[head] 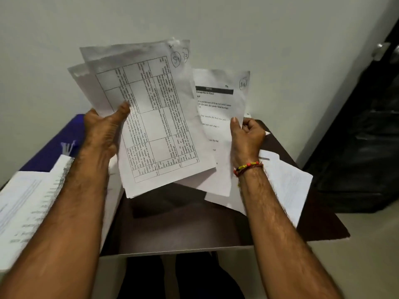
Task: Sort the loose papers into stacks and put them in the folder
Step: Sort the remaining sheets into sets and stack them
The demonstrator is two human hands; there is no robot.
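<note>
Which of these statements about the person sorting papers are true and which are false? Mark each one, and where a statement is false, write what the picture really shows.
1. The left hand holds a bundle of papers whose front sheet carries a printed table. True.
2. The right hand is empty. False: it pinches a single sheet with a dark heading bar.
3. A beaded bracelet sits on the right wrist. True.
4. Both held papers lie flat on the table. False: they are raised above it.
5. More papers rest on the table under the right forearm. True.
6. The folder at the left is red. False: it is blue.
</note>
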